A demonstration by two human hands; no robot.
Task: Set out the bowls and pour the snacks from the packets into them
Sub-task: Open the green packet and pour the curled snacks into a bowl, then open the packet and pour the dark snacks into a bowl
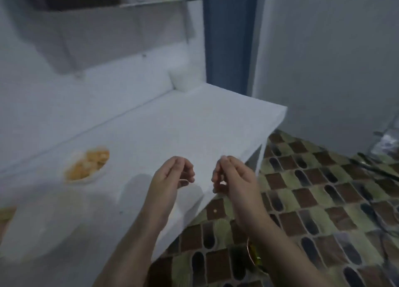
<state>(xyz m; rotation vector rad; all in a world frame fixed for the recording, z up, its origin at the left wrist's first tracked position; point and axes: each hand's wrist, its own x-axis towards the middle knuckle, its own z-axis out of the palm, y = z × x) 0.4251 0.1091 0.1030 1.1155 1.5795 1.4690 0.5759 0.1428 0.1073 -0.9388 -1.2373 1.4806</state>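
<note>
Your left hand [172, 176] and right hand [232, 176] are both raised side by side at the lower middle of the frame, above the near edge of the white counter [194, 122]. The fingers of each are curled in toward the thumb. The picture is blurred, so you cannot tell whether either hand pinches something small or holds nothing. The hands are near each other but not touching.

A white bowl [86, 168] sits on the counter at the left of the frame, filled with orange-yellow snacks [90, 164]. A second bowl [43, 219] lies nearer you at the lower left; it looks pale and blurred, and what is in it cannot be made out. No packet can be picked out.

A white block [183, 79] stands at the counter's far corner, against the wall. To the right and below, the floor [313, 200] is patterned in brown, green and dark tiles. A bangle [250, 252] shows on your right wrist.
</note>
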